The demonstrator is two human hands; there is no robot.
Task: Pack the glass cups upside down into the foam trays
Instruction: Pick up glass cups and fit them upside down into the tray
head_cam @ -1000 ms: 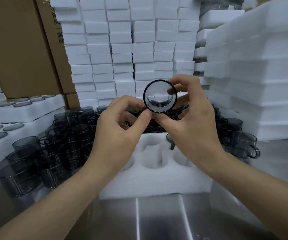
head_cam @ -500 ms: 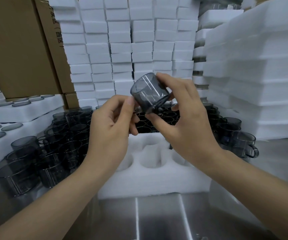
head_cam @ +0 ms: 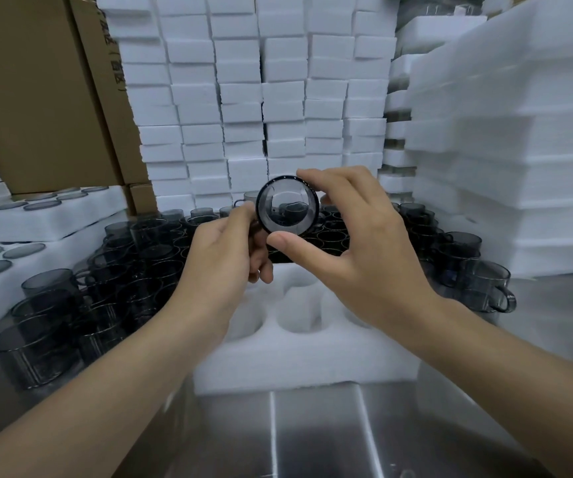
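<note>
Grip is two-handed: right hand (head_cam: pixel 364 250) pinches the smoked-glass cup (head_cam: pixel 288 205) across its round end, thumb beneath and fingers over the top, while left hand (head_cam: pixel 223 260) pinches its left edge, fingers curled, any handle there hidden. Cup is in the air, end-on to the viewer, above the far side of the foam tray (head_cam: pixel 299 360); mouth or base foremost cannot be told. Assessed as light, rigid, smooth and breakable: best held across the wall, firmly but without squeeze. Both forearms converge from the lower corners, wrists raised. Loose cups (head_cam: pixel 71 305) crowd the steel table (head_cam: pixel 312 436); foam stacks (head_cam: pixel 243 98) stand behind.
</note>
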